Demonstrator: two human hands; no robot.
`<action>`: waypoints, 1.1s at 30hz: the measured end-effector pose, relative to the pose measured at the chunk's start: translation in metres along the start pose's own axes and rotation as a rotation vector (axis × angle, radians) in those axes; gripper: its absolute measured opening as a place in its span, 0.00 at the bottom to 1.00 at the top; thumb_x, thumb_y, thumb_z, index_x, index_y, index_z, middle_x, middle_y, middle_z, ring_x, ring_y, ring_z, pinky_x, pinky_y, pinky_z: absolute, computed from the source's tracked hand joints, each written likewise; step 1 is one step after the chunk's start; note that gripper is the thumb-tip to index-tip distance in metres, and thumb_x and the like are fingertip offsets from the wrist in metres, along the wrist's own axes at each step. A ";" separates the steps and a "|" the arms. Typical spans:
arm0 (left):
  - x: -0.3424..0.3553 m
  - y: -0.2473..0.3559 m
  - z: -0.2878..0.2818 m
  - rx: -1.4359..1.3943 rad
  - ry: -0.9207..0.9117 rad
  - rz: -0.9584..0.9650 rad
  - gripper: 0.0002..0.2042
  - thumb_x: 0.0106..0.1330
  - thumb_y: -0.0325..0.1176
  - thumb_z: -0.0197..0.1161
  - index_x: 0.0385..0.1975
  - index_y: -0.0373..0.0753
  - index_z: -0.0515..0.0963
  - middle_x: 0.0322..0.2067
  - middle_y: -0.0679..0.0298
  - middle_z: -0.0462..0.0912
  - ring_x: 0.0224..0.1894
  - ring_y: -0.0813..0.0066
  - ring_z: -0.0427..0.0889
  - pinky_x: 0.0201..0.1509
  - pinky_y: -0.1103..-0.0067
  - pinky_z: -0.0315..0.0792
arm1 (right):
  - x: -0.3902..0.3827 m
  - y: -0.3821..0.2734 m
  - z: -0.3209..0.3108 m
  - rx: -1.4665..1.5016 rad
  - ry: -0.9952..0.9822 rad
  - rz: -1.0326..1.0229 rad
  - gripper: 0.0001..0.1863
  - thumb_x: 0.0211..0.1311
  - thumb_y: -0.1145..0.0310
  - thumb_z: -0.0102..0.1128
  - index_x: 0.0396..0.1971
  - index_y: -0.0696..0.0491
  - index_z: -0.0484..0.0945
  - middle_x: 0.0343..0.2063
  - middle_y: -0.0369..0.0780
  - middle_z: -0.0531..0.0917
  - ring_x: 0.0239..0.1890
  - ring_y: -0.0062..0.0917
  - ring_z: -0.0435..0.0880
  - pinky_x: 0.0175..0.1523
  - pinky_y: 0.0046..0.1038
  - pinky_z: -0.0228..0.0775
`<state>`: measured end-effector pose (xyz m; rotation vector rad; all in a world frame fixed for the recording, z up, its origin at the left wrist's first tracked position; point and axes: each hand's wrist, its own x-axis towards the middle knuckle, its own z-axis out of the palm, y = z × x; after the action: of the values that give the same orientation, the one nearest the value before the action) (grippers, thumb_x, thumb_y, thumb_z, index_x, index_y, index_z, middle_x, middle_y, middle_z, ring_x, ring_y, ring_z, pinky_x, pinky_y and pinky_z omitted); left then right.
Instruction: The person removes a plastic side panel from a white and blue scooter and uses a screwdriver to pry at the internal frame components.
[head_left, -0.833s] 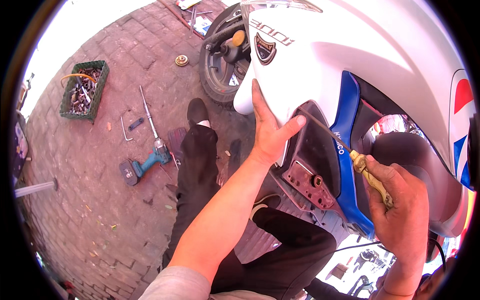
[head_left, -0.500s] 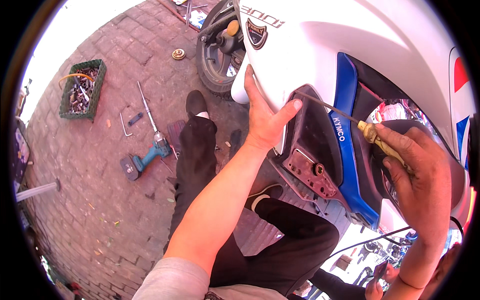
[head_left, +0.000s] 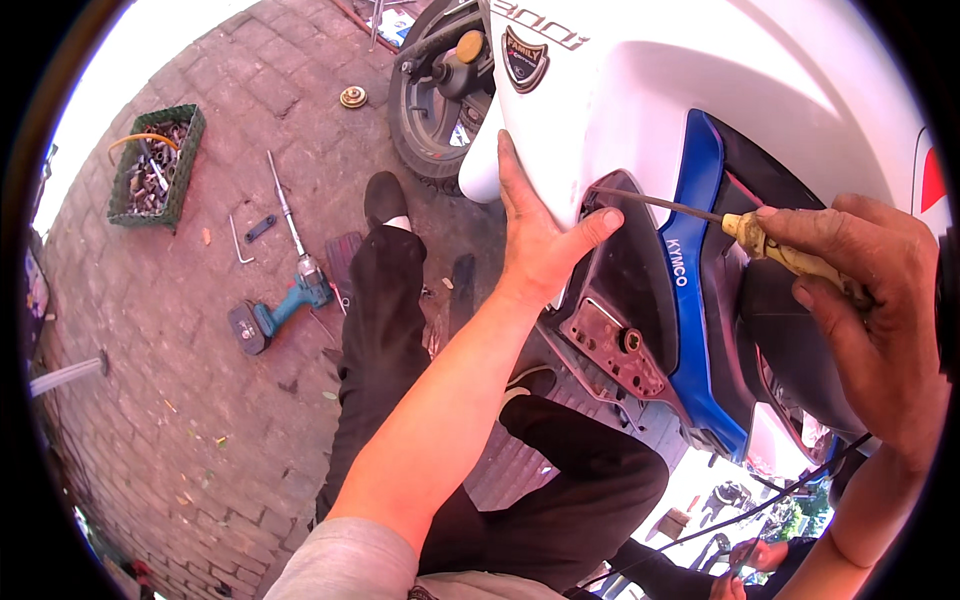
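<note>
My right hand [head_left: 860, 290] is closed around the yellowish handle of a screwdriver [head_left: 665, 204]. The long thin shaft points left, its tip at the upper edge of a dark plastic panel [head_left: 630, 262] on a white and blue scooter [head_left: 650, 60]. Whether the tip is wedged under that edge I cannot tell. My left hand [head_left: 545, 235] lies against the white body panel beside the tip, fingers stretched along it and thumb reaching over the dark panel. Below the thumb is a rusty metal bracket [head_left: 615, 345] with a round hole.
On the brick paving lie a cordless power wrench [head_left: 290, 300], an L-shaped key [head_left: 238, 240] and a round metal cap [head_left: 353, 97]. A green basket [head_left: 187, 190] holds sockets and small parts. Beyond my knee, another person's hands [head_left: 755, 555] show. A black cable [head_left: 740, 510] runs nearby.
My right hand has shifted right and slightly down, and the screwdriver lies more level, its tip still at the panel edge. My left hand keeps its place on the scooter. The view has shifted slightly.
</note>
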<state>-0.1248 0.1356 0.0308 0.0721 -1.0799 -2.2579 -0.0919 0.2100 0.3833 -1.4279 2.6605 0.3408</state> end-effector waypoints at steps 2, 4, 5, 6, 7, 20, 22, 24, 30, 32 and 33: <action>-0.004 -0.006 0.023 -0.068 -0.024 -0.023 0.67 0.54 0.45 0.82 0.78 0.35 0.29 0.72 0.46 0.56 0.73 0.53 0.64 0.76 0.63 0.62 | -0.005 -0.018 -0.010 -0.099 -0.036 0.097 0.20 0.56 0.81 0.66 0.48 0.49 0.88 0.38 0.45 0.86 0.40 0.41 0.86 0.46 0.34 0.77; -0.003 -0.005 0.021 -0.065 -0.018 -0.018 0.67 0.54 0.44 0.82 0.78 0.36 0.28 0.71 0.46 0.56 0.72 0.54 0.65 0.75 0.63 0.62 | -0.008 -0.027 -0.002 -0.123 -0.010 0.181 0.23 0.52 0.85 0.65 0.50 0.52 0.87 0.38 0.45 0.84 0.40 0.38 0.84 0.46 0.32 0.75; -0.003 -0.005 0.019 -0.063 -0.013 -0.013 0.67 0.54 0.44 0.82 0.78 0.36 0.28 0.71 0.47 0.57 0.72 0.54 0.65 0.75 0.63 0.63 | -0.009 -0.030 0.002 -0.133 0.003 0.223 0.25 0.50 0.87 0.65 0.50 0.53 0.87 0.38 0.44 0.83 0.40 0.36 0.83 0.46 0.31 0.74; -0.002 -0.005 0.018 -0.063 -0.012 -0.014 0.67 0.54 0.44 0.83 0.78 0.36 0.28 0.71 0.47 0.57 0.72 0.54 0.66 0.75 0.63 0.63 | -0.013 -0.034 0.007 -0.157 0.014 0.246 0.26 0.49 0.88 0.66 0.50 0.53 0.87 0.38 0.44 0.83 0.40 0.35 0.83 0.46 0.31 0.73; -0.004 -0.006 0.019 -0.068 -0.012 -0.016 0.67 0.54 0.44 0.83 0.78 0.37 0.28 0.71 0.47 0.57 0.72 0.54 0.66 0.75 0.63 0.64 | -0.018 -0.038 0.012 -0.184 0.022 0.276 0.27 0.48 0.89 0.66 0.51 0.54 0.87 0.38 0.44 0.82 0.40 0.34 0.82 0.46 0.31 0.73; 0.005 -0.007 0.012 -0.042 -0.057 0.044 0.66 0.54 0.43 0.82 0.78 0.35 0.30 0.70 0.48 0.61 0.71 0.55 0.67 0.75 0.63 0.63 | -0.060 -0.042 0.071 0.024 0.156 0.323 0.27 0.51 0.90 0.62 0.53 0.59 0.84 0.26 0.44 0.76 0.25 0.32 0.75 0.31 0.30 0.64; 0.006 -0.009 0.013 -0.049 -0.073 0.057 0.65 0.55 0.40 0.82 0.78 0.36 0.30 0.69 0.49 0.61 0.70 0.56 0.68 0.75 0.63 0.64 | -0.066 -0.040 0.079 0.033 0.183 0.313 0.28 0.49 0.90 0.64 0.54 0.58 0.83 0.25 0.44 0.77 0.25 0.33 0.76 0.31 0.31 0.65; 0.007 -0.011 0.015 -0.059 -0.087 0.064 0.64 0.57 0.38 0.81 0.78 0.38 0.29 0.68 0.50 0.62 0.70 0.57 0.68 0.75 0.63 0.64 | -0.072 -0.038 0.085 0.030 0.221 0.306 0.30 0.46 0.89 0.66 0.54 0.57 0.83 0.25 0.44 0.78 0.24 0.37 0.77 0.31 0.33 0.68; 0.004 -0.011 0.016 -0.106 -0.104 0.068 0.62 0.59 0.36 0.80 0.78 0.39 0.28 0.67 0.51 0.62 0.69 0.58 0.69 0.74 0.63 0.65 | -0.067 -0.021 0.067 0.126 0.185 0.369 0.26 0.54 0.88 0.64 0.55 0.57 0.83 0.31 0.43 0.81 0.32 0.28 0.79 0.39 0.28 0.71; 0.005 -0.009 0.013 -0.033 -0.095 0.085 0.62 0.60 0.37 0.80 0.77 0.38 0.28 0.67 0.51 0.62 0.69 0.58 0.69 0.74 0.63 0.65 | -0.065 -0.013 0.058 0.125 0.150 0.394 0.24 0.58 0.86 0.63 0.57 0.57 0.83 0.37 0.43 0.82 0.37 0.27 0.82 0.45 0.26 0.73; 0.004 -0.009 0.014 -0.052 -0.100 0.085 0.62 0.60 0.37 0.80 0.77 0.38 0.28 0.67 0.51 0.62 0.69 0.58 0.69 0.74 0.63 0.65 | -0.065 -0.008 0.053 0.124 0.136 0.407 0.24 0.60 0.85 0.63 0.57 0.57 0.83 0.39 0.43 0.83 0.40 0.27 0.83 0.48 0.25 0.74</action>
<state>-0.1373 0.1473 0.0348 -0.1072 -1.0549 -2.2309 -0.0498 0.2711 0.3437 -0.8987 3.0134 0.1083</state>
